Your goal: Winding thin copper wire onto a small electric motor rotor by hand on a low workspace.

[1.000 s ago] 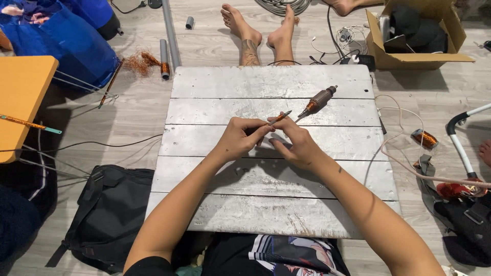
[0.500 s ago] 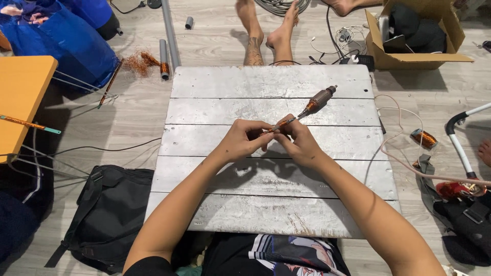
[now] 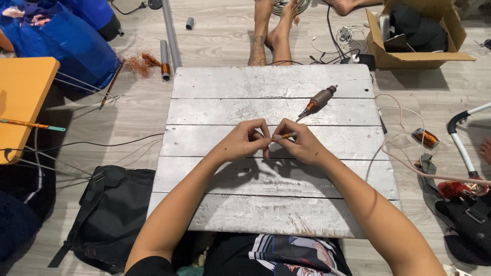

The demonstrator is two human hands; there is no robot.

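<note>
Both hands meet over the middle of the grey plank worktop: the left hand and right hand each pinch an end of a short copper-wound piece. Working it cleanly probably calls for steady fingertip tension, well clear of the motor armature lying behind.

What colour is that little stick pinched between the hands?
Orange; the thin stick shows best in the head view, between the left hand and right hand.

whitewashed grey plank table, copper-wound motor rotor, blue bags, orange board.
</note>
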